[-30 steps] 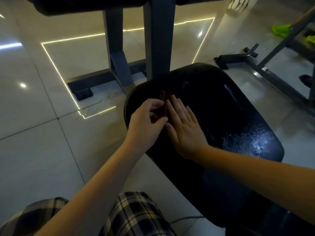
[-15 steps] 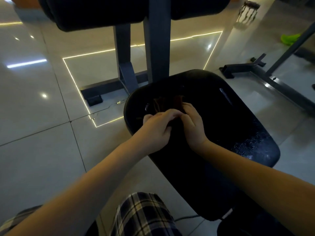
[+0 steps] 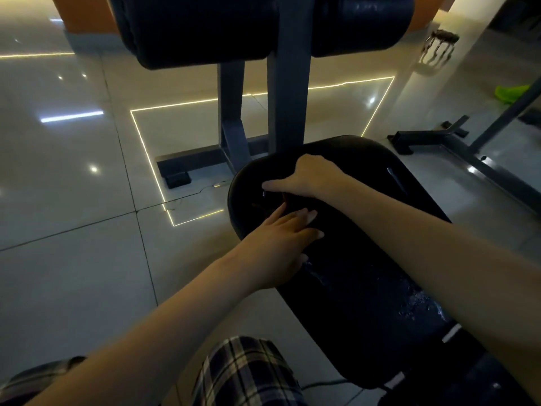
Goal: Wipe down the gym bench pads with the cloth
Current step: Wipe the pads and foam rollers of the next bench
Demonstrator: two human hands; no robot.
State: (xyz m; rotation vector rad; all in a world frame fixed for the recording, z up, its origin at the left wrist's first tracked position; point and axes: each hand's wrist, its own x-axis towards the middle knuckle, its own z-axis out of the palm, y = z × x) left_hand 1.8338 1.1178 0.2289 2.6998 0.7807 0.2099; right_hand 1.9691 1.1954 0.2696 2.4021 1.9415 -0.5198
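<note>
Moved: since half a second ago we've split the hands. The right hand (image 3: 311, 177) went to the far end and the left hand (image 3: 278, 238) flattened out.
Head view, right hand: fingers curled down over the cloth (image 3: 288, 200), thumb out left. We read it as a grip.
Left hand: fingers straight, flat on the seat pad (image 3: 366, 259), tips just beside the cloth.
Cloth: dark red sliver under the right palm, mostly hidden.
Axis: the pad runs from far-left to near-right.
Edges: the post (image 3: 288, 98) is close behind the knuckles. The pad's left edge is near the left wrist.
Room: bare pad lies toward us, with droplets (image 3: 418, 306) at the near end.
Next, our call: pull toward us along the axis.
</note>
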